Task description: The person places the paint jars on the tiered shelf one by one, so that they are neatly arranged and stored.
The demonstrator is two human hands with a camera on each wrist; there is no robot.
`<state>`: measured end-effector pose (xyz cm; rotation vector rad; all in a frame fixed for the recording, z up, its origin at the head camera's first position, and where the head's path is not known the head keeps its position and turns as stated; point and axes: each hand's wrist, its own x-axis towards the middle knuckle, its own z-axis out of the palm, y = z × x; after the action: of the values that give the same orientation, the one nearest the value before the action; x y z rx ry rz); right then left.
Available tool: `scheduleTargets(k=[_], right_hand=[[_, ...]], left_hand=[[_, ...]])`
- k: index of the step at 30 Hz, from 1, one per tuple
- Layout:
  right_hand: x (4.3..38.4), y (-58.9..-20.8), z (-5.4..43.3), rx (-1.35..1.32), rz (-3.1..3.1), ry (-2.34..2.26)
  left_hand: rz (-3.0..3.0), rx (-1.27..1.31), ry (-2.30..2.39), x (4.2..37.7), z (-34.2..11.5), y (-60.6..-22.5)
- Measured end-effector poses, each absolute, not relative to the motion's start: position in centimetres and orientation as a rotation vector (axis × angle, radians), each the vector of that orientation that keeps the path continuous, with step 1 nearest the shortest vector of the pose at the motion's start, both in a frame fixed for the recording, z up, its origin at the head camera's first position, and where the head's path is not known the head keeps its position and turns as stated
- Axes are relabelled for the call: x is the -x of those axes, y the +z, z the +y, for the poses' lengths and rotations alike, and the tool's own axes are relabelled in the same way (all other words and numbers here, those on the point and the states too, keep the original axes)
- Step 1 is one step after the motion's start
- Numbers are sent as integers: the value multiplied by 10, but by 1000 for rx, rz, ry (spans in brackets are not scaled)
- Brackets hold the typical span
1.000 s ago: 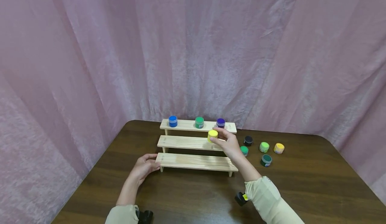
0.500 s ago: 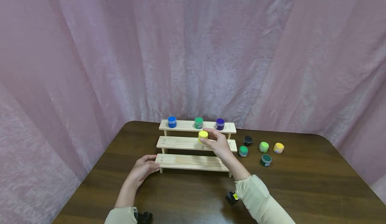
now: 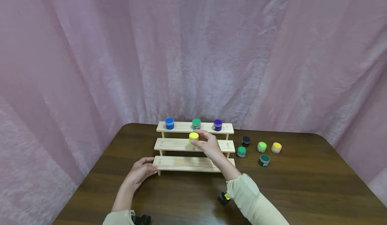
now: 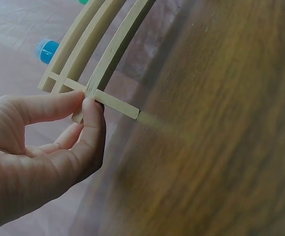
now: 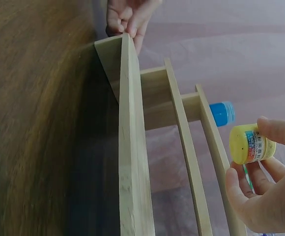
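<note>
A three-step pale wooden rack (image 3: 181, 163) stands on the brown table. My left hand (image 3: 140, 174) pinches the left end of its lowest board, thumb and fingers at the corner in the left wrist view. Between the thumb and fingers of my right hand (image 3: 210, 148) is a small yellow paint jar (image 3: 193, 136), over the middle board. The right wrist view shows the jar's printed label and yellow lid. On the top board stand a blue jar (image 3: 169, 124), a green jar (image 3: 196, 123) and a purple jar (image 3: 217, 125).
Right of the rack, several loose jars stand on the table (image 3: 302, 178): black (image 3: 246, 141), green (image 3: 241, 152), light green (image 3: 261, 147), dark green (image 3: 264, 160) and orange-yellow (image 3: 276, 147). A pink curtain (image 3: 193, 50) hangs behind the table.
My right hand has moved left with the yellow paint jar, from the right part of the middle board to near its centre. The left hand keeps its grip on the lowest board's end.
</note>
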<state>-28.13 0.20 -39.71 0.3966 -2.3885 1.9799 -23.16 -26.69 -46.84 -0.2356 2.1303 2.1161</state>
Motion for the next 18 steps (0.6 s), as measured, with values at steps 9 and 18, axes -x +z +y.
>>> scheduleTargets(k=[9,18], right_hand=[[285,-396,-17,-436,-2356,2010],[285,-398,-32,-453,-2390,2022]], left_hand=[[2128,225,2123,231,-270,-468],[2129,192,2121,231,-270,-470]])
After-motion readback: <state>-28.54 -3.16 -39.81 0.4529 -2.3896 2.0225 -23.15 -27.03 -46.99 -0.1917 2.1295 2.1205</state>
